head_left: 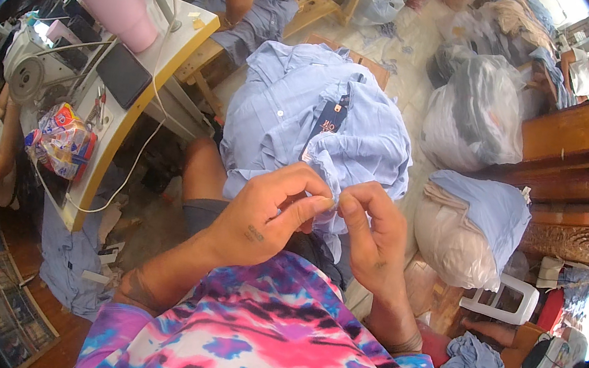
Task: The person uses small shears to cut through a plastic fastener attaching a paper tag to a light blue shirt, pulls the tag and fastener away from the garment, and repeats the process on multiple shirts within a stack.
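Observation:
A light blue button-up shirt (272,122) lies bunched in front of me, over my knees or a support I cannot make out. A dark hang tag (326,123) is attached to it. My left hand (269,210) is closed, thumb and forefinger pinching a narrow gathered part of the shirt near its closer edge. Right beside it, my right hand (374,239) pinches the same part, fingertips almost touching the left ones. Whether a thread or other small thing is also between the fingertips is too small to tell.
On the left, a yellow-edged table (207,25) holds a pink tumbler (121,5), a phone (124,75) and a snack packet (62,141). Stuffed plastic bags (472,117), a white stool (508,298) and a wooden panel (572,137) stand right. Other people sit at far left and ahead.

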`<state>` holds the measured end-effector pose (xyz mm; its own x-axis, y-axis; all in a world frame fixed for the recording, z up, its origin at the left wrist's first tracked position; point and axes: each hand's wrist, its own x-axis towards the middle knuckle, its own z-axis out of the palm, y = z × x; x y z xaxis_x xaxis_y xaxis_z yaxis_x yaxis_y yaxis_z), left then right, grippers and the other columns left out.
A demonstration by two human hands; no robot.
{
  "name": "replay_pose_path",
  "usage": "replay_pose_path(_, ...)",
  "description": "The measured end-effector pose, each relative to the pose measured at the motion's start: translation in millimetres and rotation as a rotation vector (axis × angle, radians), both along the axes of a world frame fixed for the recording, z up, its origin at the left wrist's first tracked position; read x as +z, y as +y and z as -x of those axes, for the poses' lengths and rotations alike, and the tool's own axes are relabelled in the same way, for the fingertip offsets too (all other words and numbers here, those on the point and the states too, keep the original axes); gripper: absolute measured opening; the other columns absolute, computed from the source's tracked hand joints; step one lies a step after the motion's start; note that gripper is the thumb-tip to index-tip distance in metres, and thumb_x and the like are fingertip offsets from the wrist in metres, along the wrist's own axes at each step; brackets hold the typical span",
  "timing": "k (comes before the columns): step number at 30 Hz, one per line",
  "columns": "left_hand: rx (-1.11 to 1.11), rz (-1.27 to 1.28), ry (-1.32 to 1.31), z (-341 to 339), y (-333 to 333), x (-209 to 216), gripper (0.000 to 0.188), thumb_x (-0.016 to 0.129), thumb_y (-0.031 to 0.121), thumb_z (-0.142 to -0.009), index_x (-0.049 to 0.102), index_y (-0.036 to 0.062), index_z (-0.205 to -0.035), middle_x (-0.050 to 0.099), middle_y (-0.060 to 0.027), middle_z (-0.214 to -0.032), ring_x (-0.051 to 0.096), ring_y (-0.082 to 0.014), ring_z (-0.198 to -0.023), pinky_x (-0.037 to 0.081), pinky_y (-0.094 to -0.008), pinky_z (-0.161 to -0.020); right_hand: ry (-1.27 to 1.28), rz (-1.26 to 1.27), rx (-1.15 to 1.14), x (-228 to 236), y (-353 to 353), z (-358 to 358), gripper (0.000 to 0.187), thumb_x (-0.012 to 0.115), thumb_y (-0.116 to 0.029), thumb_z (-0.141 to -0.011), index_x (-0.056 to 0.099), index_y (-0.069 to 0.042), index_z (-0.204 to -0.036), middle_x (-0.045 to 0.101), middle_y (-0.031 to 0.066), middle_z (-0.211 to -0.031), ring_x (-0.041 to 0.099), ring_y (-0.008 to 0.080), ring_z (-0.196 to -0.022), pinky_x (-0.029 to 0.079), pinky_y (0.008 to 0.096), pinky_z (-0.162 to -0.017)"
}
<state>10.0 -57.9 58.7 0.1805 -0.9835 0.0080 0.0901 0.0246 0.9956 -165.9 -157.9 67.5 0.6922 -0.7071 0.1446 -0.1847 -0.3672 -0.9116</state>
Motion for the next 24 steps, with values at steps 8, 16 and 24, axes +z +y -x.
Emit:
replay_pose_path(8,-0.019,-0.045,0.13,-3,1,-5,0.013,0.061,0.01,-0.105,0.066,-0.0014,-0.102,0.061,-0.0019,-0.093,0.059,-0.0079,-0.075,0.05,-0.0243,-0.066,-0.036,-0.115,-0.044,-9,6,3,0.02,0.059,-0.017,-0.106,0.063,0.002,-0.102,0.064,0.0089,-0.089,0.06,0.0157,-0.08,0.049,0.0308,-0.075)
replay_pose_path(16,0.035,0.022,-0.028,4,-1,-11,0.011,0.063,0.009,-0.104,0.067,-0.0005,-0.104,0.062,-0.0023,-0.092,0.06,-0.0074,-0.075,0.049,-0.0237,-0.065,0.028,-0.235,-0.04,-1,10,1,0.02,0.06,-0.018,-0.106,0.063,0.002,-0.101,0.063,0.0077,-0.082,0.057,0.0133,-0.073,0.047,0.0297,-0.069)
replay_pose_path(24,-0.067,-0.202,0.227,1,5,-19,0.018,0.07,0.022,-0.101,0.067,0.0042,-0.103,0.063,0.0022,-0.08,0.059,-0.0045,-0.066,0.047,-0.0219,-0.058,0.024,-0.037,0.022,-9,11,-4,0.017,0.057,-0.014,-0.106,0.062,0.001,-0.101,0.062,0.0117,-0.083,0.059,0.0194,-0.072,0.047,0.0332,-0.066)
